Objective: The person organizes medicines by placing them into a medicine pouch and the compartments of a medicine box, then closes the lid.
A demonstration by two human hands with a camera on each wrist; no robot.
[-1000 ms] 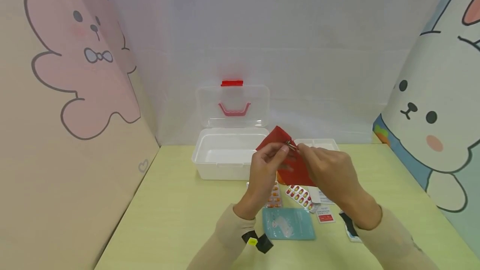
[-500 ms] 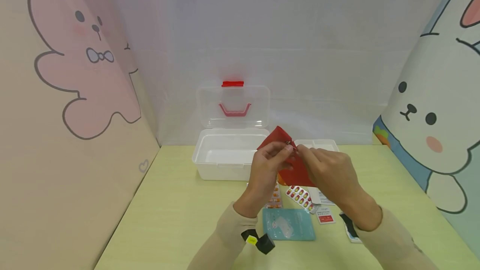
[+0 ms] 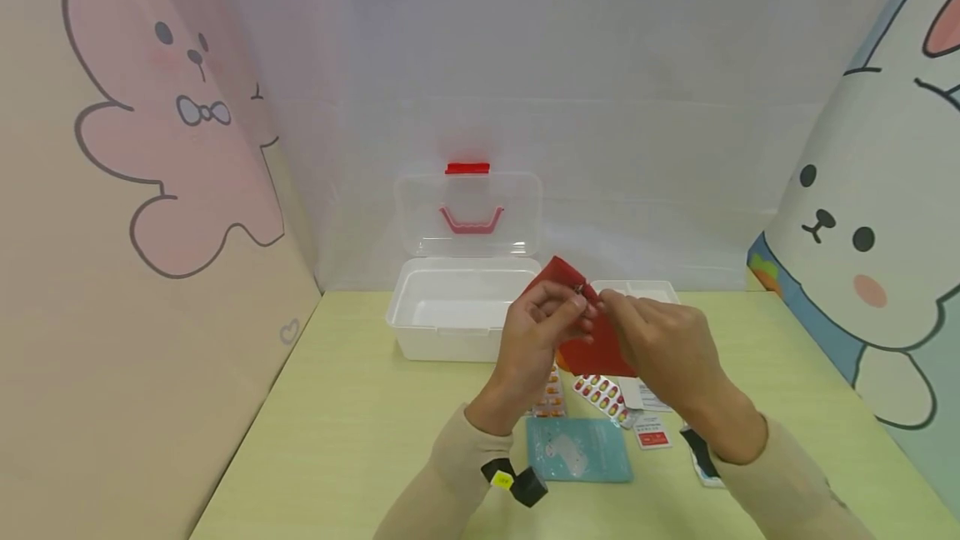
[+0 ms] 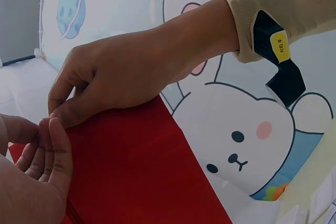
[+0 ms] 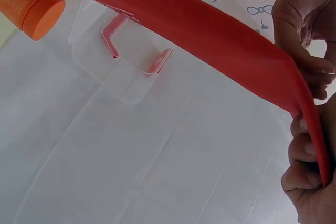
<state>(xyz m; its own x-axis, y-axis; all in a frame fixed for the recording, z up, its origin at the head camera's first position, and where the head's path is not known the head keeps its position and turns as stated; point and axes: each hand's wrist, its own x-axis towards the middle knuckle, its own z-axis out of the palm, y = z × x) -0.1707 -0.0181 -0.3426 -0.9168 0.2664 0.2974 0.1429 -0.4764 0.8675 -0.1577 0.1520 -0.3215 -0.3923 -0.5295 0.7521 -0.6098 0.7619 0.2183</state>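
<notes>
Above the table (image 3: pixel 360 415), the left hand (image 3: pixel 531 340) is pinching the red pouch (image 3: pixel 592 354), apparently keeping its edge taut, while the right hand (image 3: pixel 670 347) is gripping it alongside.

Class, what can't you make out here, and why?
Red pouch, head view: cloth hides any contents.
Small metal piece, head view: mostly covered by the left hand.
White tray, head view: front hidden by the right hand.
Orange bottle, right wrist view: cut off by the edge.
White-and-red packet, head view: print too small.
</notes>
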